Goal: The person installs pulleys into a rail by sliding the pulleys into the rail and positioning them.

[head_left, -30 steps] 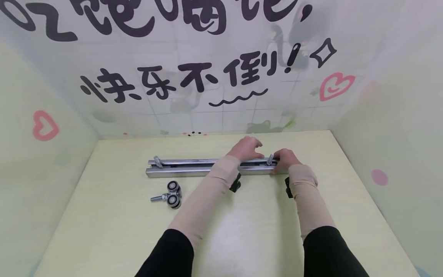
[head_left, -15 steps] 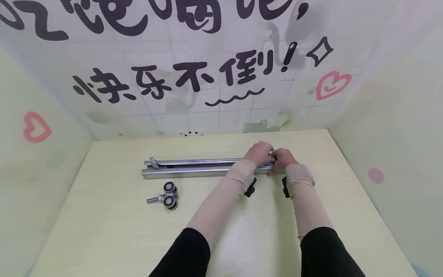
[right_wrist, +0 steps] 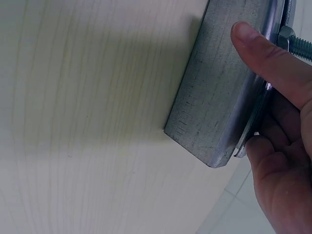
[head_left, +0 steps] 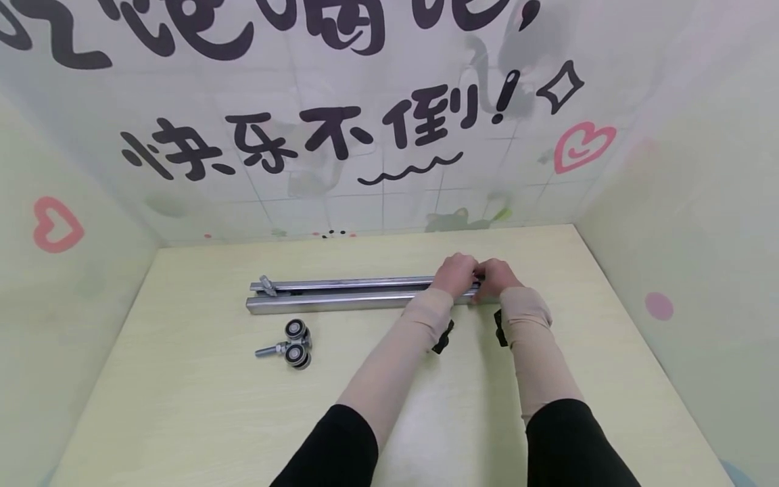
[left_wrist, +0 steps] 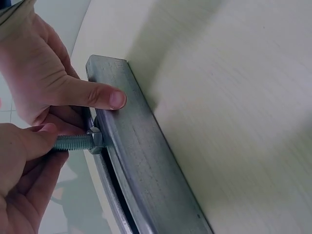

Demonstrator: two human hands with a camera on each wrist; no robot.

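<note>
A long metal rail (head_left: 341, 299) with a slot along its top lies across the far part of the table. Near its right end, my left hand (head_left: 455, 274) pinches a threaded bolt (left_wrist: 73, 142) between thumb and finger. A hex nut (left_wrist: 96, 138) sits on that bolt at the slot. My right hand (right_wrist: 287, 87) grips the rail beside the bolt, thumb on its side wall and other fingers over the slotted side. In the head view both hands meet and hide the bolt. A second bolt (head_left: 266, 286) sticks up at the rail's left end.
A loose roller trolley (head_left: 296, 343) with several wheels and a threaded stem lies on the table (head_left: 201, 406), in front of the rail's left part. A wall (head_left: 335, 210) with printed writing rises behind the table, and side walls flank it.
My left hand has moved right along the rail to the bolt and now pinches it. The right hand has stayed at the rail's right end. The head view has shifted slightly.
</note>
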